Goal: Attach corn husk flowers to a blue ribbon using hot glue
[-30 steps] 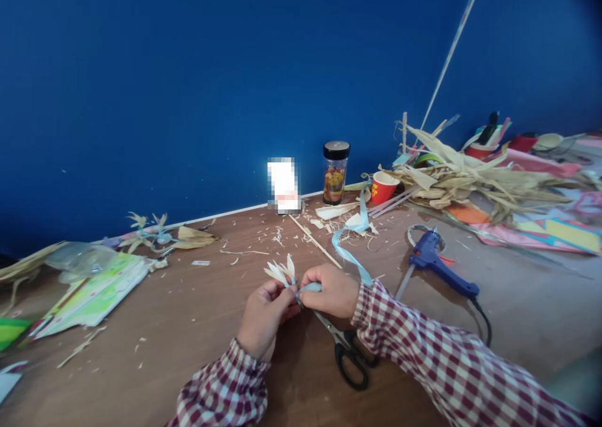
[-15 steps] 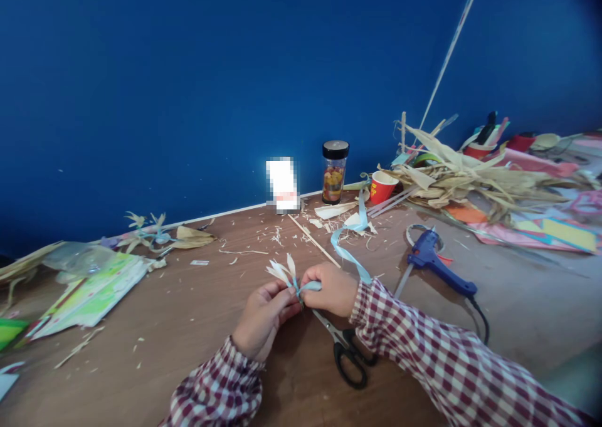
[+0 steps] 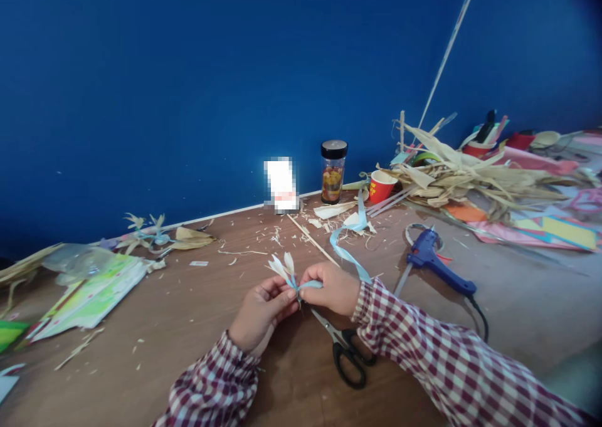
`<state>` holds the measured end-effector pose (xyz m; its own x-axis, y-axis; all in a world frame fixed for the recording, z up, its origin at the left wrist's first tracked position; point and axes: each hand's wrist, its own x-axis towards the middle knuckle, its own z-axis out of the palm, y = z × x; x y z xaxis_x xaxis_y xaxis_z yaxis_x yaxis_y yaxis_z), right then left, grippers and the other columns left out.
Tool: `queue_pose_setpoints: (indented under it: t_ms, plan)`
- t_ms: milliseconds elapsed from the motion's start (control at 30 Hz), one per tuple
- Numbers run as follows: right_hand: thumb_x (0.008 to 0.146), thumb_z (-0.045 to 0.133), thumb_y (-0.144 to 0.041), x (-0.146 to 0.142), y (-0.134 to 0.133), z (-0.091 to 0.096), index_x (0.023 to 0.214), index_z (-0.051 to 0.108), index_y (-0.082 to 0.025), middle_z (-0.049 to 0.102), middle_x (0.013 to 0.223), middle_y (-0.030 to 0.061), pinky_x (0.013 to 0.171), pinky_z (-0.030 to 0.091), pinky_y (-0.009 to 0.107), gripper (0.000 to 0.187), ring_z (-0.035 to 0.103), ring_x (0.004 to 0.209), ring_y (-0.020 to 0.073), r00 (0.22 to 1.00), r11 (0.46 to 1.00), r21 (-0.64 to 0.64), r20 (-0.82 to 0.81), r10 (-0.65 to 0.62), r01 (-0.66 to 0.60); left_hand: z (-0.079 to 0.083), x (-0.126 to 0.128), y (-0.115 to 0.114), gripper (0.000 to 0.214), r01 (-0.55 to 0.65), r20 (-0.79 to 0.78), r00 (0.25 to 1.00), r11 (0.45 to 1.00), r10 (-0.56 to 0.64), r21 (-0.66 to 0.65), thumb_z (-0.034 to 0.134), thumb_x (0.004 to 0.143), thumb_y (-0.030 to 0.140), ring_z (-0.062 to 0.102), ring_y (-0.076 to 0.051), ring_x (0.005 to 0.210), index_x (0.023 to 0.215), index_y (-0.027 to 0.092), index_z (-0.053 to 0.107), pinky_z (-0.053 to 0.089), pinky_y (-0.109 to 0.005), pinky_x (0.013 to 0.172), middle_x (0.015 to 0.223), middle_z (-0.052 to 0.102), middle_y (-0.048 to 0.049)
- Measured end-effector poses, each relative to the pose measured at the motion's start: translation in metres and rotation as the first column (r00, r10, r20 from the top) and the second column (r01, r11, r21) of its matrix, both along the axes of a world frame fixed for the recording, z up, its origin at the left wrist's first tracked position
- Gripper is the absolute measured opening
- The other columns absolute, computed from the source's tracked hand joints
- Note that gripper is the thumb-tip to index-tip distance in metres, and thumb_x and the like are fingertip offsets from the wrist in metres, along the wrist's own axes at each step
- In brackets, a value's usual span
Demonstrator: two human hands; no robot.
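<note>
My left hand pinches a small flower of pale dried husk by its base, with the petals pointing up and away from me. Light blue ribbon is wound about that base, and my right hand grips it close to the flower. The ribbon's long tail comes out behind the right hand and curls over the table toward the back. Just below the right hand lie black-handled scissors, their blades pointing at the flower. The fingertips of both hands almost touch and partly hide the wrapped stem.
A blue glue gun with a cord lies to the right. Behind stand a lidded jar and a red paper cup. Dried husks are heaped at the back right. A green-and-white sheet lies left. Scraps litter the wooden table.
Both hands stay together at the flower with the ribbon between them. The flower and left hand have shifted very slightly; the petals look turned a little. Everything on the table stays put.
</note>
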<state>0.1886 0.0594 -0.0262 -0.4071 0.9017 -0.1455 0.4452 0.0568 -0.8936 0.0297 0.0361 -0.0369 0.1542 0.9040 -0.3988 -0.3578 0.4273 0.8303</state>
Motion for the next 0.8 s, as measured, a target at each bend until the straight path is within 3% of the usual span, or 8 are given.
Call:
queue_pose_setpoints:
  t_ms: [267, 400, 567, 700, 800]
  plan:
    - [0.072, 0.053, -0.032, 0.004, 0.006, -0.007, 0.074, 0.063, -0.013, 0.051, 0.053, -0.0031, 0.044, 0.029, 0.018, 0.021, 0.040, 0.048, 0.0065, 0.998, 0.998, -0.003, -0.021, 0.056, -0.057, 0.006, 0.002, 0.001, 0.029, -0.058, -0.059, 0.997, 0.998, 0.057, -0.007, 0.077, 0.052, 0.019, 0.059, -0.009, 0.060, 0.078, 0.013, 0.065, 0.049, -0.019, 0.057, 0.071, 0.066, -0.0024]
    - [0.073, 0.053, -0.029, 0.010, 0.014, -0.008, 0.097, 0.053, -0.015, 0.060, 0.065, -0.0012, 0.046, 0.034, 0.018, 0.027, 0.045, 0.048, 0.0069, 0.990, 0.996, -0.080, -0.138, 0.023, -0.034, 0.005, -0.001, 0.002, 0.029, -0.071, -0.071, 0.995, 0.997, 0.069, -0.024, 0.076, 0.054, 0.018, 0.059, -0.009, 0.060, 0.081, 0.013, 0.066, 0.049, -0.018, 0.058, 0.074, 0.067, -0.0030]
    - [0.076, 0.046, -0.019, 0.012, 0.018, -0.004, 0.106, 0.040, -0.016, 0.064, 0.079, 0.0019, 0.056, 0.040, 0.023, 0.030, 0.053, 0.058, 0.0100, 0.951, 0.958, 0.164, -0.243, -0.192, 0.235, 0.004, -0.003, 0.002, 0.026, -0.073, -0.055, 0.996, 0.997, 0.072, -0.012, 0.075, 0.056, 0.016, 0.057, -0.007, 0.058, 0.079, 0.013, 0.065, 0.049, -0.018, 0.058, 0.072, 0.065, -0.0017]
    - [0.079, 0.047, -0.022, 0.012, 0.017, -0.003, 0.112, 0.039, -0.017, 0.062, 0.062, -0.0030, 0.064, 0.041, 0.027, 0.034, 0.056, 0.059, 0.0128, 0.952, 0.899, 0.313, -0.109, -0.286, 0.306, 0.004, -0.003, 0.001, 0.023, -0.083, -0.053, 0.995, 0.997, 0.083, 0.000, 0.075, 0.057, 0.016, 0.057, -0.007, 0.059, 0.077, 0.013, 0.064, 0.049, -0.017, 0.058, 0.071, 0.064, -0.0015]
    - [0.078, 0.052, -0.025, 0.014, 0.017, 0.000, 0.099, 0.050, -0.019, 0.062, 0.071, -0.0010, 0.067, 0.039, 0.026, 0.022, 0.056, 0.069, 0.0136, 0.936, 0.825, 0.452, -0.076, -0.344, 0.340, 0.004, -0.005, 0.002, 0.023, -0.085, -0.052, 0.995, 0.996, 0.085, 0.001, 0.074, 0.058, 0.016, 0.057, -0.008, 0.061, 0.079, 0.013, 0.065, 0.050, -0.017, 0.058, 0.074, 0.064, -0.0027]
